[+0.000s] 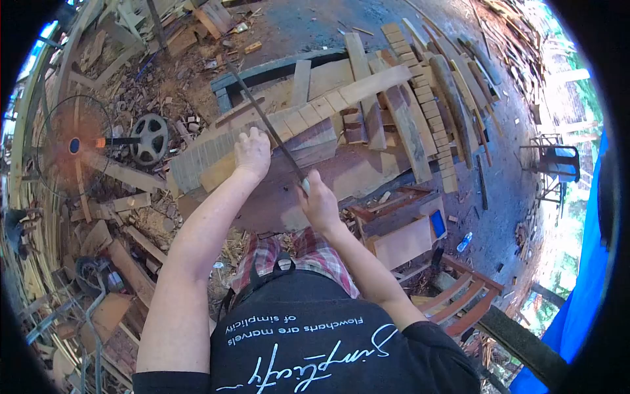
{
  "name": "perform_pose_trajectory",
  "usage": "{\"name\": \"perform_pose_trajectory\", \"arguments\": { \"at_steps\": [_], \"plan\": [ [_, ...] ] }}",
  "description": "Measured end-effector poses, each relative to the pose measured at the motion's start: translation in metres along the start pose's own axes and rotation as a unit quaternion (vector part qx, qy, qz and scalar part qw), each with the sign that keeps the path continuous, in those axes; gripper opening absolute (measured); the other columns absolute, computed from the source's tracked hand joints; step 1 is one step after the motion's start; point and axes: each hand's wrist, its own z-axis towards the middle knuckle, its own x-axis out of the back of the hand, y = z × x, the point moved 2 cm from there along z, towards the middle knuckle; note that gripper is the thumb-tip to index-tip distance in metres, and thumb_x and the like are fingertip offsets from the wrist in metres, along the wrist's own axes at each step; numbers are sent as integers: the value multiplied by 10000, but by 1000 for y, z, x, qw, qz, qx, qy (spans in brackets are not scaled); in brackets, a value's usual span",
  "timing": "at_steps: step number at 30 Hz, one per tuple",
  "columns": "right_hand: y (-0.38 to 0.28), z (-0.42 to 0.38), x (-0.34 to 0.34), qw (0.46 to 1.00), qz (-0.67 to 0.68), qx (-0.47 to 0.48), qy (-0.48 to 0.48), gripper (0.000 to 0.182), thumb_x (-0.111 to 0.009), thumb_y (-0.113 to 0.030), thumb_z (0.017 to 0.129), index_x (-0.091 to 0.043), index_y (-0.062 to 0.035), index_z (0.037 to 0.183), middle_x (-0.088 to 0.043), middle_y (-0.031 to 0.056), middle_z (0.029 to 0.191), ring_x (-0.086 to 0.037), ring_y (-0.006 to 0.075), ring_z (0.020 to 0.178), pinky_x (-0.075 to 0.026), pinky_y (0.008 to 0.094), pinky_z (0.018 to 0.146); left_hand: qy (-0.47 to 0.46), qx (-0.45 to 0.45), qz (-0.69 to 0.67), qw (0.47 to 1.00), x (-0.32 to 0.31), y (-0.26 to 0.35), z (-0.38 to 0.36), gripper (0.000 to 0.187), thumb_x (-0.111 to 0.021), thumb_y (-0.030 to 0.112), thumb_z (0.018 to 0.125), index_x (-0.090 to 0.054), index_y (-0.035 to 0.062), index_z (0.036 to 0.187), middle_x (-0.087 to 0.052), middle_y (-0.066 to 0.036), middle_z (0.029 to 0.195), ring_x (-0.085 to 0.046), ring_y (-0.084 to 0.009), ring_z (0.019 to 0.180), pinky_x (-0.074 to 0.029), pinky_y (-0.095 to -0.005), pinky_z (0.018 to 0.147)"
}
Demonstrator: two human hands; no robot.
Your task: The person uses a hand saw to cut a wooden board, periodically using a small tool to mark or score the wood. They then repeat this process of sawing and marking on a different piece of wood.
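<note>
A long, narrow dark blade (266, 121) slants across a wooden board (357, 90) that has lines marked across it. My right hand (319, 202) is closed round the handle at the blade's near end. Left of the blade, my left hand (252, 153) presses on the wood with its fingers bent; what its fingertips grip, if anything, cannot be made out. Below that hand lies a grooved or slatted grey-brown piece (203, 154). The boards rest on a low wooden bench (262, 207).
More boards (407, 131) lie across the bench's right side. A fan (75, 146) and a spoked wheel (149, 139) stand at the left. Wooden frames (400, 240), a bottle (464, 241) and a chair (558, 163) are at the right. Scraps litter the floor.
</note>
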Motion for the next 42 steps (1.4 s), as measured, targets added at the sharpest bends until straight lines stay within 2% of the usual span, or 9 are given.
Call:
{"name": "perform_pose_trajectory", "arguments": {
  "at_steps": [4, 7, 10, 12, 19, 26, 29, 33, 42],
  "plan": [
    [20, -89, 51, 1000, -2, -9, -9, 248, -627, -190, 856, -459, -43, 963, -603, 221, 827, -604, 428, 787, -476, 487, 626, 2, -9, -18, 1000, 2, 0, 1, 198, -588, 139, 825, -633, 19, 974, -557, -121, 1018, -577, -304, 936, -524, -430, 753],
    [29, -92, 53, 998, -5, -47, -45, 259, -631, -186, 850, -475, -51, 1006, -611, 223, 859, -603, 429, 803, -475, 490, 637, 0, 4, -23, 1000, 2, 2, 1, 205, -603, 148, 816, -634, 19, 973, -557, -122, 1023, -576, -308, 943, -523, -429, 761],
    [11, -25, 12, 1000, -3, -9, -19, 275, -617, -155, 848, -469, -60, 1060, -613, 235, 898, -596, 438, 831, -473, 499, 661, -14, -6, -32, 999, 9, 0, 0, 220, -629, 156, 804, -633, 19, 976, -556, -121, 1028, -572, -313, 956, -523, -426, 768],
    [-2, 13, -7, 1000, 11, 0, -6, 248, -612, -130, 855, -423, -38, 988, -585, 257, 805, -569, 473, 791, -451, 504, 637, -16, -1, -22, 1000, 3, -3, 1, 226, -638, 162, 801, -633, 20, 976, -555, -120, 1031, -571, -314, 960, -523, -425, 769],
    [19, -99, 55, 997, -12, -51, -48, 279, -632, -130, 849, -482, -31, 1062, -620, 224, 868, -604, 445, 831, -475, 481, 670, -40, -10, -42, 998, 8, -2, 3, 321, -708, 201, 761, -590, -4, 978, -541, -136, 1052, -560, -336, 972, -515, -425, 794],
    [-3, 12, -7, 999, 35, -11, -1, 296, -629, -159, 852, -446, -28, 1044, -586, 270, 825, -574, 468, 822, -463, 488, 668, -22, -17, -3, 1000, 3, -4, 0, 285, -678, 207, 793, -621, 17, 997, -549, -119, 1044, -569, -320, 961, -525, -432, 759],
    [-6, -9, 7, 999, 14, -37, -13, 291, -627, -154, 855, -467, -31, 1064, -590, 258, 844, -580, 456, 833, -472, 475, 676, -19, -26, -20, 999, 10, 1, 2, 300, -692, 211, 784, -614, 16, 997, -547, -121, 1057, -565, -327, 970, -518, -438, 770],
    [21, -101, 48, 999, -9, -44, -7, 216, -630, -190, 853, -482, -62, 945, -611, 192, 884, -611, 395, 819, -487, 479, 638, -33, -22, -24, 999, 11, -2, 1, 315, -705, 213, 773, -608, 16, 998, -541, -123, 1070, -559, -331, 982, -512, -438, 777],
    [-10, 1, -1, 999, 27, -28, 11, 261, -638, -185, 852, -438, -38, 935, -599, 225, 837, -580, 446, 795, -466, 491, 645, -20, -24, 4, 1000, 9, -3, -1, 333, -711, 237, 769, -609, 9, 989, -541, -125, 1056, -563, -325, 970, -513, -437, 763]
  ]
}}
